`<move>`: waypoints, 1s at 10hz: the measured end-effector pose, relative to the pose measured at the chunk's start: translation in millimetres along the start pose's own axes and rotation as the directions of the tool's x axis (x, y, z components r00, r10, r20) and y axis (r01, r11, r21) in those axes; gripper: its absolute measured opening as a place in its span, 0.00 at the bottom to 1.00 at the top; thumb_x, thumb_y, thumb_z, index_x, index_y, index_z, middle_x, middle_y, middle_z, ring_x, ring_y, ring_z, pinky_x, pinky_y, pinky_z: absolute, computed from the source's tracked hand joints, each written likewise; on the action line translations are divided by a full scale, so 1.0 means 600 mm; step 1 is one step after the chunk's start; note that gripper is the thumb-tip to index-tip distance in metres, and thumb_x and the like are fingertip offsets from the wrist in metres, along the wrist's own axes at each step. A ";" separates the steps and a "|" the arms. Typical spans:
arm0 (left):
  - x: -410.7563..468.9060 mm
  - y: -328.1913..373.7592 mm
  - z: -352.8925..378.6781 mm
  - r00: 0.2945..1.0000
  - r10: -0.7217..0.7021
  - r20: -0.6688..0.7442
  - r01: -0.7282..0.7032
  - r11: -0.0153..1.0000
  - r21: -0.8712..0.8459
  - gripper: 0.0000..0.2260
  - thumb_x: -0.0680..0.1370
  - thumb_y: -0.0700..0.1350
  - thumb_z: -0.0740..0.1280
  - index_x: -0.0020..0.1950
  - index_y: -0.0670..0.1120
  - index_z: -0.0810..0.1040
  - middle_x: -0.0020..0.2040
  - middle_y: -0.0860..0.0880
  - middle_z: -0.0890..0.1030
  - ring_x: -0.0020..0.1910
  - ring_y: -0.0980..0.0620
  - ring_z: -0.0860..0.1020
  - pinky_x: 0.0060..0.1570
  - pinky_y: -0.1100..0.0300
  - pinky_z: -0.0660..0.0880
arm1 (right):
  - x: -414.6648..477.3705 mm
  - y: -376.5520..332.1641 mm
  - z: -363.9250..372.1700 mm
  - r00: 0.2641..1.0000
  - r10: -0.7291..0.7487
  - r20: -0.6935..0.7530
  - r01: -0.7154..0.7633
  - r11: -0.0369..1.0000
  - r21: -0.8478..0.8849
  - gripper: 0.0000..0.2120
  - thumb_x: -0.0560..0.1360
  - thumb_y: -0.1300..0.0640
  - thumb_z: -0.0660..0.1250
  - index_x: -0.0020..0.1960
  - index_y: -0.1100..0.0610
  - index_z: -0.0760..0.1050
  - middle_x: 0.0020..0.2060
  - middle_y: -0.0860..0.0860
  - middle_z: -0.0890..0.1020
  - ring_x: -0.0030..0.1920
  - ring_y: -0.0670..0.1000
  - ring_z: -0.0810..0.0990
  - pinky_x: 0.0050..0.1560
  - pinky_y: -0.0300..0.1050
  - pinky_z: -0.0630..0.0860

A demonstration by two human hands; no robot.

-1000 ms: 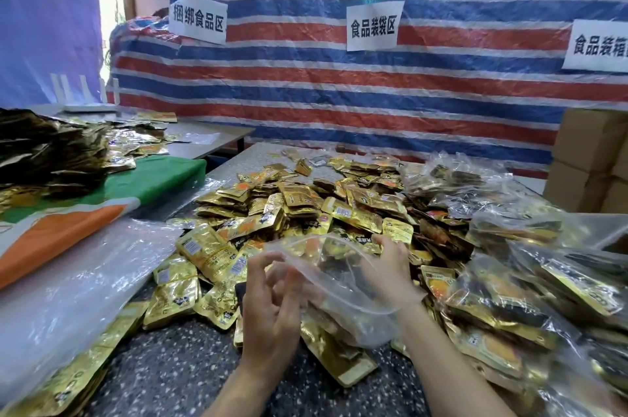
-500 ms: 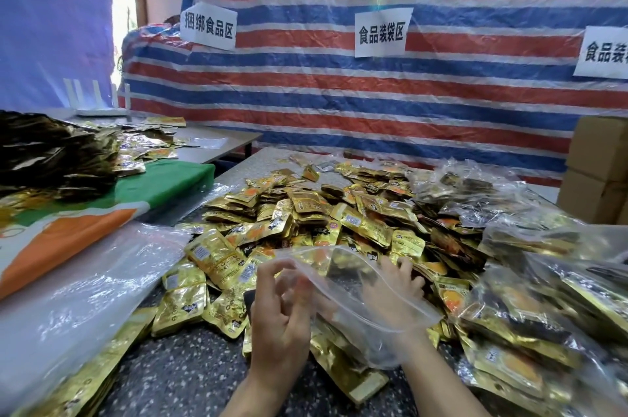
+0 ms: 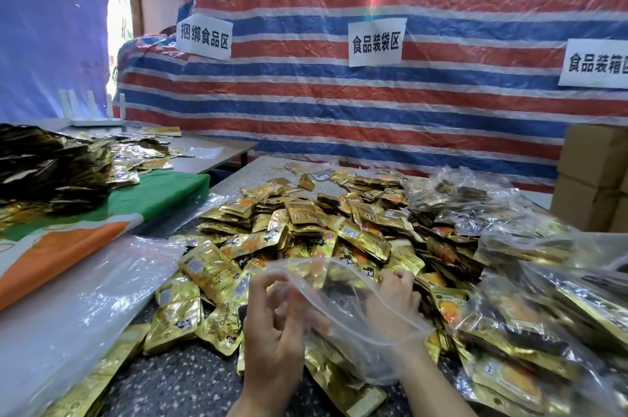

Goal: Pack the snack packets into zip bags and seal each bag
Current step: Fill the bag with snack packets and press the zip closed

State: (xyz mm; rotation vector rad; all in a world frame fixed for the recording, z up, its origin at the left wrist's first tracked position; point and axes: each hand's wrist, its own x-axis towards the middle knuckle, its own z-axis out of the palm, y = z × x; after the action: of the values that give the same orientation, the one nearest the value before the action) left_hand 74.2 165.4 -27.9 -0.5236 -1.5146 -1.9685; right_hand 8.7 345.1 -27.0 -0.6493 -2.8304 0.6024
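Spreading the zip bag (image 3: 343, 311) open

Over the near edge of the worktop (image 3: 176, 379), the left hand (image 3: 272, 335) is pinching the bag's rim. The right hand (image 3: 394, 301) is reaching deeper inside than before, fingers bent, grip unclear. Snack packets (image 3: 306, 223) are lying heaped behind.

the right hand (image 3: 394, 302) sits veiled by the film of the clear zip bag (image 3: 353, 331), its fingertips sunk among the gold snack packets (image 3: 306, 233); whether they grip one cannot be told. both forearms (image 3: 438, 386) run off the bottom edge. the rightmost sign (image 3: 598, 65) and the cardboard boxes (image 3: 594, 175) are cut by the right edge. packet print is too small to read.
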 end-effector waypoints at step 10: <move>-0.002 -0.012 -0.006 0.996 -0.079 -0.034 0.080 0.997 0.016 0.06 0.80 0.46 0.65 0.54 0.57 0.75 0.42 0.46 0.85 0.33 0.45 0.84 0.26 0.49 0.81 | -0.021 -0.003 -0.086 0.838 0.046 -0.543 0.350 0.719 0.601 0.03 0.79 0.59 0.69 0.50 0.51 0.80 0.45 0.50 0.84 0.42 0.52 0.83 0.41 0.51 0.82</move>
State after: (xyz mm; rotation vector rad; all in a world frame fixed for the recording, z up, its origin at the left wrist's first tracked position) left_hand 70.5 163.5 -35.2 -0.4273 -1.5525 -2.0127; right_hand 32.5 355.7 19.7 -0.3350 -1.9036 1.1459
